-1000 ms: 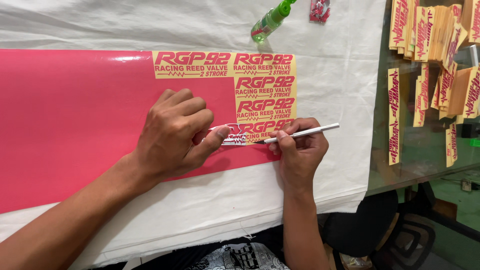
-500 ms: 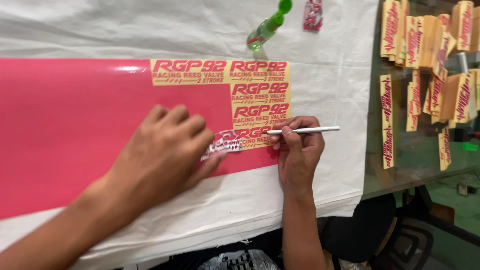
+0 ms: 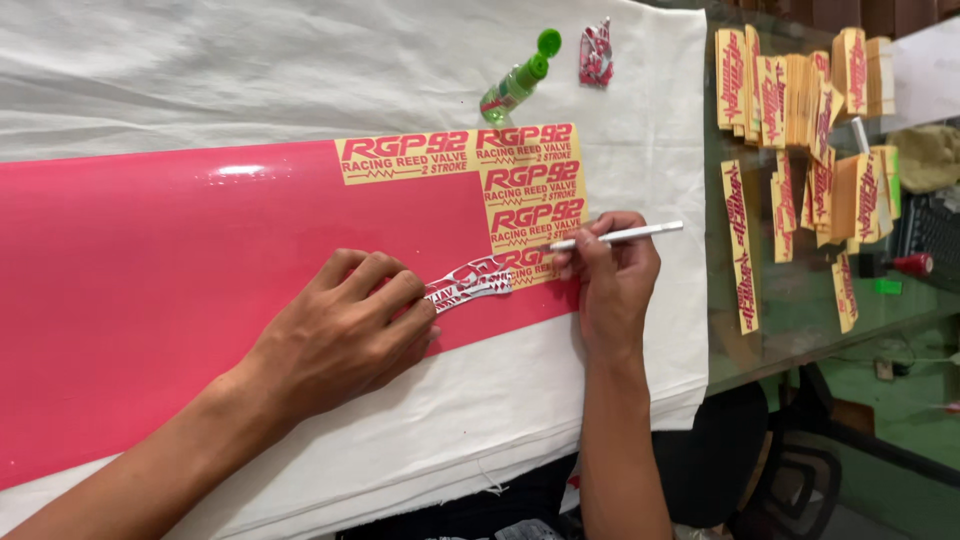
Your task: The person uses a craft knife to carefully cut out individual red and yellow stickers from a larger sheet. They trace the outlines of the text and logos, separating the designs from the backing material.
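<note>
White cloth (image 3: pixel 300 80) | left hand (image 3: pixel 340 335) fingers pinching peeled strip (image 3: pixel 470 283); right hand (image 3: pixel 612 285) gripping white knife (image 3: pixel 620 237)

Pink vinyl sheet (image 3: pixel 150 300) lies on white cloth (image 3: pixel 300 70). Left hand (image 3: pixel 340 335) rests on the sheet and pinches a peeled strip of cut-out waste vinyl (image 3: pixel 470 283), which lifts off the sheet's right part. Right hand (image 3: pixel 612 285), just right of the strip, grips a white pen-shaped tool (image 3: pixel 620 237), tip at the yellow decals (image 3: pixel 520 185). Green bottle (image 3: pixel 517 88) lies beyond the sheet's top right corner. Stacked yellow stickers (image 3: pixel 800 100) sit well right of the sheet, on a glass tabletop (image 3: pixel 790 300).
</note>
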